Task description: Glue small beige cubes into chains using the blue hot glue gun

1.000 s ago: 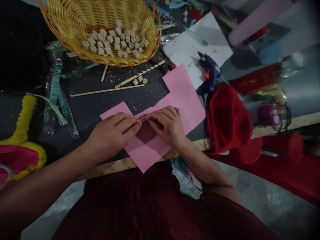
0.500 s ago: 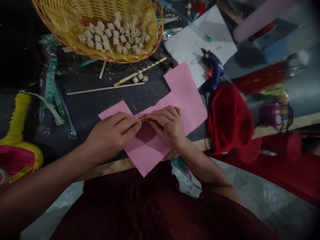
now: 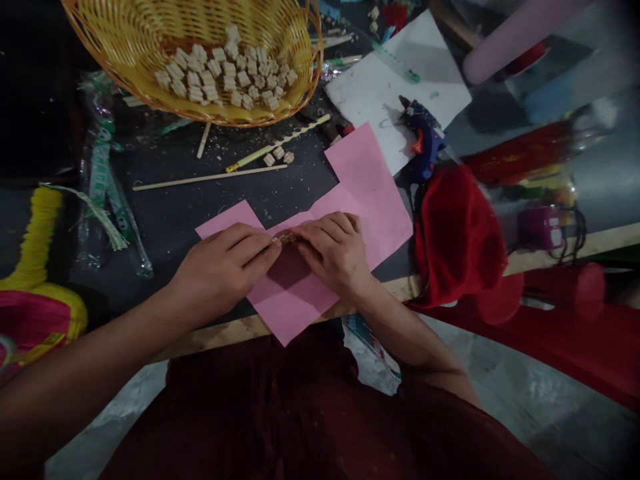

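Note:
Over a cut sheet of pink paper point(image 3: 295, 303), my left hand point(image 3: 225, 263) and my right hand point(image 3: 337, 250) meet with fingertips pinched. Between them runs a short row of small wooden pieces point(image 3: 286, 239), with one end in each hand. Its ends are hidden by my fingers. Just beyond the paper lie a thin wooden stick point(image 3: 210, 178), a yellow pencil point(image 3: 280, 142) and a few loose small wooden pieces point(image 3: 279, 153). Many similar pieces fill the bottom of a yellow woven basket point(image 3: 115, 40) at the back.
A blue glue gun point(image 3: 425, 143) rests by a white board point(image 3: 395, 73) at the back right. Nearer lies a red cloth bag point(image 3: 457, 233). Plastic wrappers point(image 3: 103, 173) and a yellow-and-pink object point(image 3: 37, 267) are at left. The wooden table edge point(image 3: 215, 335) runs close to my body.
Both hands keep the same grip on the row of wooden pieces. The view has shifted very slightly; the objects on the table stay in place.

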### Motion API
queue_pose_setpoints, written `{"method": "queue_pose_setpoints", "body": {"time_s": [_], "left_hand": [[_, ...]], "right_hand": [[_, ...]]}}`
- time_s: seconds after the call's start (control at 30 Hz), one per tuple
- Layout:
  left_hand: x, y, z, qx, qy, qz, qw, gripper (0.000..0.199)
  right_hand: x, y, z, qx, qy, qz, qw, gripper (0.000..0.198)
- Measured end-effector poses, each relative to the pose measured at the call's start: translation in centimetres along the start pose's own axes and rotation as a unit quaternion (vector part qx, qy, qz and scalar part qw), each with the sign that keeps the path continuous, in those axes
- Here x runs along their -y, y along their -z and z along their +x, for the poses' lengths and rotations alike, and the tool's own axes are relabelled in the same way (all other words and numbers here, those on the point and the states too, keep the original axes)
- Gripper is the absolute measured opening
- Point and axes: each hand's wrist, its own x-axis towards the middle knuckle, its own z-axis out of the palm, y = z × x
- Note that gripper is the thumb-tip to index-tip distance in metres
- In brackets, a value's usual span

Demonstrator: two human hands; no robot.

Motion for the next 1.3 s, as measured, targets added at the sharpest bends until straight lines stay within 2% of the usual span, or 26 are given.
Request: {"method": "queue_pose_setpoints", "body": {"time_s": [0.17,0.3,0.53,0.67,0.83,0.97,1.17,1.3], "left_hand": [[0.1,0.0,-0.1,-0.011,-0.004,-0.011,1.000,0.032],[0.1,0.0,-0.1,-0.015,-0.007,0.007,1.000,0.031],[0.2,-0.2,0.0,-0.020,-0.015,0.041,0.999,0.030],[0.3,-0.5,-0.1,-0.033,0.019,0.033,0.999,0.030],[0.5,-0.1,0.0,0.007,0.081,0.018,0.997,0.027],[0.6,0.4,0.1,0.002,0.093,-0.027,0.995,0.027],[0.9,1.0,0.1,0.006,0.094,-0.024,0.995,0.029],[1.3,1.9,0.1,-0.028,0.125,-0.009,0.992,0.032]], "right_hand": [[-0.1,0.3,-0.2,-0.011,0.004,0.019,1.000,0.024],[0.1,0.5,0.1,-0.002,-0.002,0.014,1.000,0.019],[0.1,0.1,0.3,-0.027,0.010,0.007,1.000,0.015],[0.0,-0.1,0.2,-0.017,0.014,-0.001,1.000,0.022],[0.1,-0.1,0.2,-0.010,0.007,-0.013,1.000,0.021],[0.1,-0.2,0.2,-0.012,0.006,-0.011,1.000,0.021],[0.2,0.0,0.2,0.000,0.003,0.002,1.000,0.021],[0.2,0.1,0.2,-0.007,0.011,0.000,1.000,0.021]]}}
